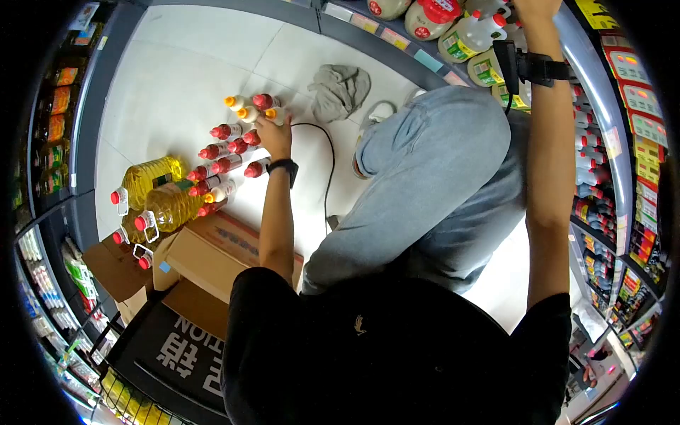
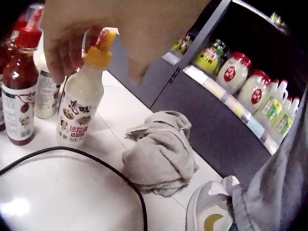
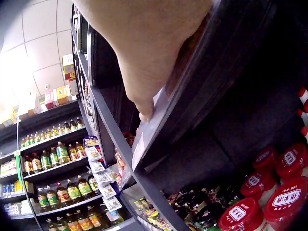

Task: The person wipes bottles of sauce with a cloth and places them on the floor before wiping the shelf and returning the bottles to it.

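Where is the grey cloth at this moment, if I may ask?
Head view: the grey cloth lies on the floor, right of the left hand, beside the bottom shelf.

Shop aisle: a crumpled gray cloth (image 1: 340,88) lies on the white tiled floor (image 1: 177,71). In the head view, yellow-capped white bottles (image 1: 244,110) stand upright to the left of the cloth. They head a tight cluster of red-capped sauce bottles (image 1: 219,152) that runs away from the cloth. Farthest from the cloth, big jugs of yellow oil (image 1: 152,177) stand beside an open cardboard box (image 1: 212,255). A black cable (image 1: 329,163) loops over the tiles just below the cloth.
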Action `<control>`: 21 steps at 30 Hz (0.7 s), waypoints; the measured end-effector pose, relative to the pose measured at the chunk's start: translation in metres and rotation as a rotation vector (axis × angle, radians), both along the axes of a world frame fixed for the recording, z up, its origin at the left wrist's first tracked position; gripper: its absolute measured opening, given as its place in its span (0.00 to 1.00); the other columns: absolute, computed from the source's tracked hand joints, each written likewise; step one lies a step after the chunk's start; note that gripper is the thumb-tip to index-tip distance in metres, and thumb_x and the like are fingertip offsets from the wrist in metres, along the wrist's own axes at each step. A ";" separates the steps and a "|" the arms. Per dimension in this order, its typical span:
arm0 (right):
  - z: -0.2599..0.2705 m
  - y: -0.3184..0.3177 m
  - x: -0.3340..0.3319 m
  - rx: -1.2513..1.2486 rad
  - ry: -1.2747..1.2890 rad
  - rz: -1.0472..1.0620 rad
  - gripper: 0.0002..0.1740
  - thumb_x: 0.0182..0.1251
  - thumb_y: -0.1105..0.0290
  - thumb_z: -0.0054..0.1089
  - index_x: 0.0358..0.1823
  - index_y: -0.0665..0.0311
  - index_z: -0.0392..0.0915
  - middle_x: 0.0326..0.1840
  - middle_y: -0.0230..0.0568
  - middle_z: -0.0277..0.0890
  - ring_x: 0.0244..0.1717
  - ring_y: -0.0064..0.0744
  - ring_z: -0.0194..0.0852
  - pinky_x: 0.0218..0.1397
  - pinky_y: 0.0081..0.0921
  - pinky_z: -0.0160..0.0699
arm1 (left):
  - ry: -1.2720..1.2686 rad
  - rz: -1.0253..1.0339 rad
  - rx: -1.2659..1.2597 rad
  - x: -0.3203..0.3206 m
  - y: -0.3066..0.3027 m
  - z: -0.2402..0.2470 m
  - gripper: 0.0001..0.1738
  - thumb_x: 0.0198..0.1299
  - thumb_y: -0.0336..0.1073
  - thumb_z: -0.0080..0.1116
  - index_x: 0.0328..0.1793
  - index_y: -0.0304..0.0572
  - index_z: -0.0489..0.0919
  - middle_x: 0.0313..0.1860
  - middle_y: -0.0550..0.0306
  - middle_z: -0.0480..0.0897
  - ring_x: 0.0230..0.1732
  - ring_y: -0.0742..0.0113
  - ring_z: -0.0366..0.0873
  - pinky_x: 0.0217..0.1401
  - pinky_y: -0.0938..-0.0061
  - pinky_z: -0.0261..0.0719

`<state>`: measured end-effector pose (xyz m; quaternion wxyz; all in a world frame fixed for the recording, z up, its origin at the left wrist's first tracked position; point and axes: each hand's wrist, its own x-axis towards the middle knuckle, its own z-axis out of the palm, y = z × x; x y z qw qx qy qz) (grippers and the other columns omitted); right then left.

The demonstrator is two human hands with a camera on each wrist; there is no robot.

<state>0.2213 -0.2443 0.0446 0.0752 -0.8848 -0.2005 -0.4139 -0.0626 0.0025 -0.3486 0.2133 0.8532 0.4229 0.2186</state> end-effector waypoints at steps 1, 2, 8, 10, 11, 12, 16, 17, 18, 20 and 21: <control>0.000 -0.001 0.001 0.002 -0.003 -0.004 0.34 0.50 0.33 0.63 0.35 0.61 0.81 0.34 0.45 0.80 0.39 0.44 0.79 0.43 0.36 0.77 | 0.059 -0.044 -0.065 0.009 0.006 -0.008 0.37 0.49 0.38 0.71 0.60 0.28 0.63 0.51 0.36 0.72 0.53 0.35 0.73 0.54 0.55 0.74; 0.001 -0.001 0.000 -0.001 0.011 -0.006 0.34 0.50 0.33 0.64 0.35 0.61 0.81 0.34 0.45 0.80 0.39 0.44 0.80 0.43 0.36 0.77 | 0.117 -0.089 -0.130 0.013 0.010 -0.016 0.36 0.49 0.38 0.71 0.59 0.29 0.64 0.53 0.35 0.72 0.53 0.34 0.72 0.56 0.53 0.73; -0.001 -0.006 0.005 -0.007 -0.032 0.032 0.32 0.48 0.35 0.66 0.34 0.60 0.81 0.33 0.44 0.80 0.38 0.43 0.79 0.42 0.35 0.78 | -0.035 0.003 -0.189 0.010 0.012 -0.043 0.31 0.50 0.35 0.68 0.57 0.34 0.65 0.53 0.36 0.75 0.54 0.35 0.74 0.54 0.52 0.74; -0.005 -0.008 0.010 0.000 -0.021 0.027 0.31 0.48 0.36 0.67 0.34 0.60 0.81 0.33 0.43 0.80 0.39 0.42 0.80 0.42 0.35 0.78 | -0.091 -0.010 -0.157 0.004 0.015 -0.048 0.30 0.53 0.40 0.69 0.55 0.35 0.67 0.49 0.37 0.79 0.50 0.36 0.77 0.51 0.54 0.75; -0.005 -0.008 0.012 0.007 -0.018 0.027 0.31 0.48 0.37 0.67 0.34 0.60 0.81 0.34 0.42 0.80 0.39 0.42 0.80 0.42 0.34 0.78 | -0.092 -0.016 -0.152 0.002 0.016 -0.042 0.30 0.53 0.40 0.69 0.55 0.35 0.67 0.49 0.37 0.79 0.50 0.36 0.77 0.51 0.54 0.75; -0.003 -0.008 0.012 0.008 -0.036 0.042 0.30 0.48 0.38 0.68 0.33 0.60 0.81 0.33 0.42 0.80 0.39 0.41 0.80 0.42 0.34 0.78 | -0.097 -0.013 -0.197 -0.001 0.014 -0.030 0.28 0.54 0.42 0.68 0.54 0.35 0.68 0.46 0.37 0.80 0.48 0.37 0.78 0.50 0.55 0.76; -0.004 -0.010 0.014 0.054 -0.039 0.072 0.30 0.47 0.39 0.68 0.32 0.60 0.81 0.33 0.41 0.79 0.40 0.40 0.79 0.44 0.34 0.77 | -0.342 -0.062 -0.381 0.005 0.003 0.055 0.26 0.58 0.48 0.67 0.50 0.32 0.75 0.37 0.51 0.83 0.37 0.63 0.80 0.42 0.68 0.77; -0.003 -0.011 0.014 0.058 -0.029 0.101 0.29 0.47 0.39 0.69 0.32 0.61 0.80 0.33 0.41 0.79 0.39 0.40 0.78 0.44 0.34 0.77 | -0.338 -0.058 -0.487 0.009 0.005 0.087 0.26 0.59 0.48 0.67 0.49 0.31 0.76 0.36 0.54 0.82 0.35 0.69 0.78 0.41 0.72 0.76; -0.002 -0.012 0.013 0.057 -0.022 0.111 0.29 0.47 0.40 0.69 0.32 0.61 0.80 0.33 0.41 0.79 0.39 0.40 0.78 0.44 0.34 0.77 | -0.338 -0.108 -0.515 0.015 0.004 0.125 0.24 0.59 0.48 0.66 0.47 0.32 0.77 0.34 0.56 0.82 0.33 0.71 0.76 0.38 0.75 0.75; 0.002 -0.011 0.012 0.082 -0.044 0.136 0.29 0.46 0.41 0.71 0.32 0.62 0.80 0.32 0.41 0.78 0.38 0.42 0.78 0.43 0.35 0.76 | -0.359 -0.221 -0.511 0.040 -0.004 0.213 0.21 0.59 0.47 0.67 0.44 0.32 0.79 0.30 0.57 0.81 0.29 0.77 0.73 0.31 0.82 0.71; 0.012 -0.011 0.005 0.114 0.090 0.101 0.29 0.46 0.41 0.71 0.33 0.61 0.80 0.35 0.42 0.79 0.40 0.43 0.78 0.46 0.35 0.76 | -0.303 -0.302 -0.451 0.052 -0.007 0.254 0.21 0.59 0.46 0.67 0.42 0.33 0.79 0.27 0.59 0.80 0.26 0.78 0.73 0.29 0.82 0.72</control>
